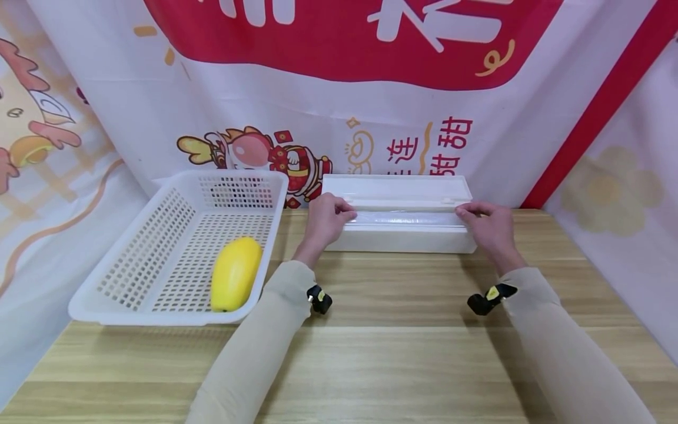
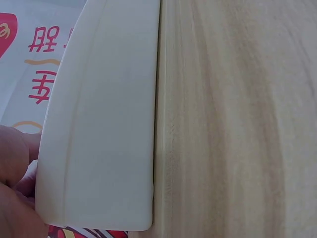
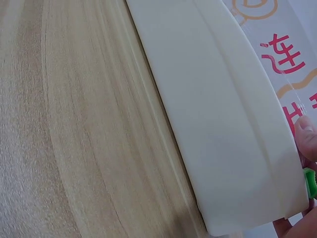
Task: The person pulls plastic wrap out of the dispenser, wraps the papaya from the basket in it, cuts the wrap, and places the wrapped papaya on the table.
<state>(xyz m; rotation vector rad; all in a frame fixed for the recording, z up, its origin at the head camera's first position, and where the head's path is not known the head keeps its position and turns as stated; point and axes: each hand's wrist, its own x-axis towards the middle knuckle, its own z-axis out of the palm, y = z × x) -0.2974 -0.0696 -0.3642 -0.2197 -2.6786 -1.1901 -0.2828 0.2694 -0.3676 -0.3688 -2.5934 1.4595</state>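
A long white cling film dispenser lies against the back cloth, its lid raised. Clear cling film stretches along its opening. At the left end, my left hand pinches the film's edge between thumb and forefinger. My right hand pinches it at the other end. The left wrist view shows the dispenser's front, with part of the left hand behind its end. Beside the right thumb, a small green piece shows at the dispenser's end. The film at the fingertips is hard to make out.
A white perforated basket stands on the left of the wooden table, close to my left forearm. Inside it lies a yellow mango-like fruit. Printed cloth hangs right behind the dispenser.
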